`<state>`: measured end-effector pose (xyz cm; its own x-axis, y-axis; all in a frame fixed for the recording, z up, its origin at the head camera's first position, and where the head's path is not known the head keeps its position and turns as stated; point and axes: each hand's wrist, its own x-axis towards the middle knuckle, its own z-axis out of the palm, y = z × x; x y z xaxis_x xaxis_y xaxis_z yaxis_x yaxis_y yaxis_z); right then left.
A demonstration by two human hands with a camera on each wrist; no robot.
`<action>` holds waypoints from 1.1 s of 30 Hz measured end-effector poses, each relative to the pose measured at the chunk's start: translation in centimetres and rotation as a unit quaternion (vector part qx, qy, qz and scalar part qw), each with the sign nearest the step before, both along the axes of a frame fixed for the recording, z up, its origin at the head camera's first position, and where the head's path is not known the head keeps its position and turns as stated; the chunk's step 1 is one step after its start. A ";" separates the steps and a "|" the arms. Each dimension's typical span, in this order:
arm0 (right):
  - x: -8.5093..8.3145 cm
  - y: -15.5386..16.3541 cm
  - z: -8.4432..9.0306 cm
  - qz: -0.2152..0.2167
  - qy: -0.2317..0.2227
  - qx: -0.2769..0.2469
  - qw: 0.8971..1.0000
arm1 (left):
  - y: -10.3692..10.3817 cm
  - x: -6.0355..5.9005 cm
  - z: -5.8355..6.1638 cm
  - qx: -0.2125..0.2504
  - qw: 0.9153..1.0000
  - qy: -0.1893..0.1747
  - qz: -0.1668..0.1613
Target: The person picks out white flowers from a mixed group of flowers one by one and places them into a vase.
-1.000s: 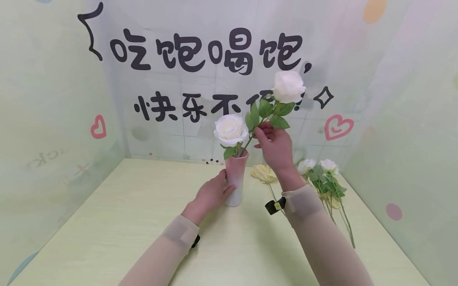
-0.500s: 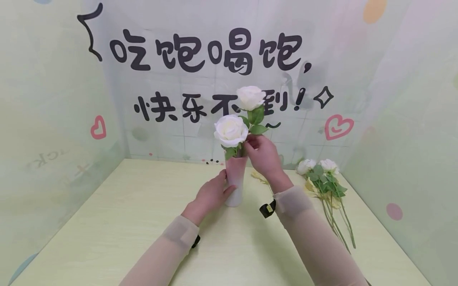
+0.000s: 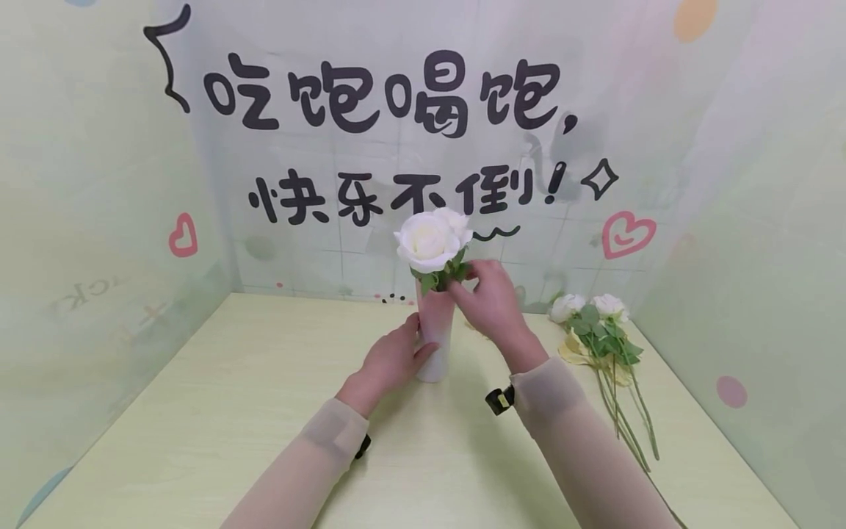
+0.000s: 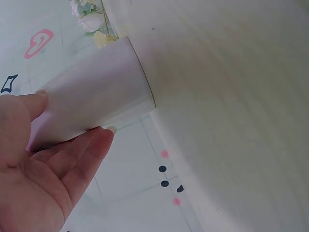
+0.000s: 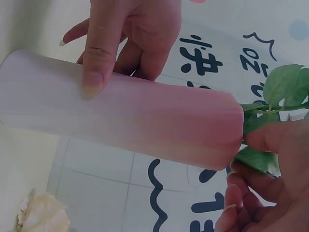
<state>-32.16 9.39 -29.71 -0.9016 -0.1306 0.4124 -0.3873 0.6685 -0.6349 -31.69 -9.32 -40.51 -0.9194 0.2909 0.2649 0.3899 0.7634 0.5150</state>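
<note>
Vase (image 3: 435, 342) front and centre, upright on the pale green worktop (image 3: 231, 411), pink at the mouth and fading to white at the foot. My left hand (image 3: 390, 360) is wrapped round its lower half; the right wrist view shows my thumb laid flat across the side and the fingers curled behind, and the left wrist view shows my fingertips on the white wall near the base.

My right hand (image 3: 489, 303) sits right at the rim of the vase, thumb and fingers pinching the stem and green leaves (image 5: 275, 104) of a white rose (image 3: 456, 220). That stem goes down into the mouth of the vase, and its bloom peeks out just behind and to the right of another white rose (image 3: 426, 241) standing in the same vase. The two blooms are touching, or as good as, from the head view.

Over on the right side of the worktop, well apart from the vase, lies a loose bunch of flowers (image 3: 598, 323): white heads, a yellowish one beneath, long green stems running toward me. Behind everything hangs a printed backdrop (image 3: 370, 95) with big dark lettering and pink hearts. Both my forearms are in beige sleeves (image 3: 555, 389).
</note>
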 end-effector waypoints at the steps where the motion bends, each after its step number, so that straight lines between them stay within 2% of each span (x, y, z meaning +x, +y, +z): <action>1: 0.1 0.1 -0.1 -0.006 -0.003 -0.003 1.000 | 0.0 0.0 0.1 0.000 1.000 -0.004 0.001; 6: 0.8 1.1 -0.8 -0.021 -0.014 -0.017 1.000 | 0.0 0.3 0.3 0.002 1.000 -0.018 0.007; 11: 1.3 2.3 -1.6 -0.027 -0.024 -0.017 0.999 | 0.0 0.3 0.3 0.000 1.000 -0.016 0.008; 19: 1.4 4.2 -4.1 -0.025 -0.021 -0.007 0.999 | 0.0 0.2 0.1 -0.005 1.000 0.004 0.003; 33: 2.1 5.8 -7.3 -0.030 -0.032 0.016 0.999 | 0.1 0.2 0.1 -0.012 1.000 -0.004 0.015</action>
